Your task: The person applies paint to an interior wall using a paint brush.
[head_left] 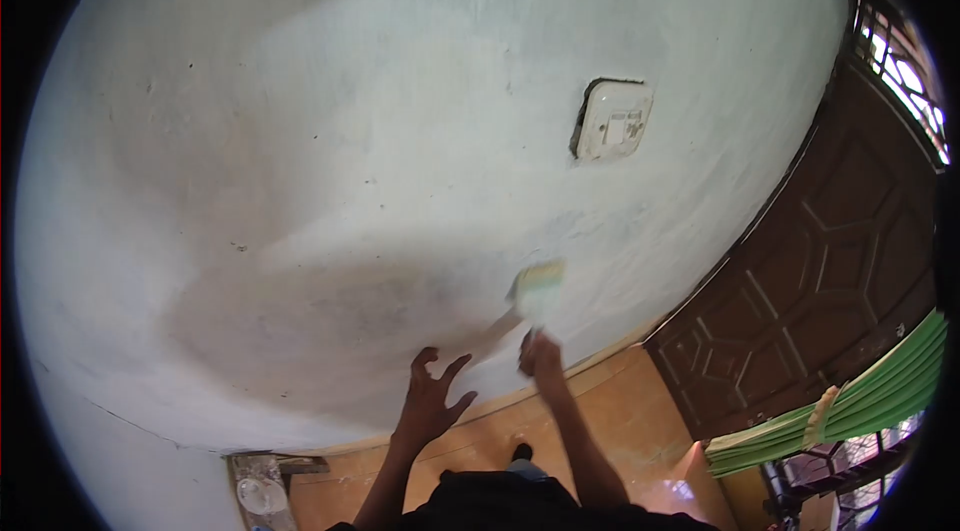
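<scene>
My right hand (541, 355) is closed around the handle of a wide, flat paintbrush (541, 283), slightly smeared by motion. Its pale yellowish end points up and overlaps the pale, blotchy wall (430, 161), where its shadow falls just to the left. To the left of that, my left hand (431, 407) is raised near the lower wall, fingers spread and curved, with nothing in them.
A white switch plate (616, 121) sits in the wall above the brush, a dark gap along its left edge. At right are a brown panelled door (800, 251) and a tied green curtain (850, 406). Orange floor tiles (620, 401) run below; a small wooden stand (262, 491) is at lower left.
</scene>
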A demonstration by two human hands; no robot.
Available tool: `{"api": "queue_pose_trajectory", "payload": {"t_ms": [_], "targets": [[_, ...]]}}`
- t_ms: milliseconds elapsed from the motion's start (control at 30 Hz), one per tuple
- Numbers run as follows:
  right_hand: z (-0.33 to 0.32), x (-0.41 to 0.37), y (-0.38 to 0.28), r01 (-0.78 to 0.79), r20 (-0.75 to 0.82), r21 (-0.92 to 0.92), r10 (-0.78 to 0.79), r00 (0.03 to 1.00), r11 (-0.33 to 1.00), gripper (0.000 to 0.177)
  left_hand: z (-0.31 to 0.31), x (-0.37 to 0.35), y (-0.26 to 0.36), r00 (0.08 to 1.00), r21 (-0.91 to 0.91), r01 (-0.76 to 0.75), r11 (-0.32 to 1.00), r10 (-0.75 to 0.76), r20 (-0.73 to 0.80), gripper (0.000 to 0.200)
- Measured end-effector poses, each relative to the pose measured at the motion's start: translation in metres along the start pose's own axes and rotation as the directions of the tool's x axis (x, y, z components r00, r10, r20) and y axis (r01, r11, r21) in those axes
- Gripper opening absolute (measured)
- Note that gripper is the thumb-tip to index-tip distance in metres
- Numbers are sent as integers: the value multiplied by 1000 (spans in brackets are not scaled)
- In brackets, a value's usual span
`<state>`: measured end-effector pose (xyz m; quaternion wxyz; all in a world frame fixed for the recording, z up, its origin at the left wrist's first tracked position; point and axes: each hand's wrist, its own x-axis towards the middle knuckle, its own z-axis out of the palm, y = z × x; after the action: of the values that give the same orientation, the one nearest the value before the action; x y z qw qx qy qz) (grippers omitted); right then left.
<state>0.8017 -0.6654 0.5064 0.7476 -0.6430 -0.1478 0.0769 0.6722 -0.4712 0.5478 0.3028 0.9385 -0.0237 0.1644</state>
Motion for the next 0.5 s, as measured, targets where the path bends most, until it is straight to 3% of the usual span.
{"api": "queue_pose_trajectory", "payload": {"t_ms": [33,67,100,267,333,400,467,500], "targets": [[-7,-17,35,-76,36,221,69,997,972,45,2,0,3,1000,-5,13,1000,-13,-2,60],[1,-33,15,-210,66,249,200,978,945,44,3,0,4,1000,-20,25,999,-25,-14,60],[-1,-40,4,-242,87,240,228,970,940,43,3,0,4,999,-29,33,999,-33,-22,59],[-6,14,-90,204,-28,49,-203,979,978,46,11,2,7,996,-75,49,996,-54,-67,54],[-3,37,-129,173,4,86,-174,985,981,45,15,5,9,994,-82,4,997,-13,-110,53],[-15,53,-124,145,118,182,-168,979,973,43,19,8,21,990,-86,-36,996,24,-142,53],[-8,47,-89,104,69,173,-117,991,979,40,20,13,27,985,-98,-74,992,57,-165,52],[-12,39,-56,100,89,67,-105,990,993,37,19,16,32,973,-104,-101,990,76,-218,51]]}}
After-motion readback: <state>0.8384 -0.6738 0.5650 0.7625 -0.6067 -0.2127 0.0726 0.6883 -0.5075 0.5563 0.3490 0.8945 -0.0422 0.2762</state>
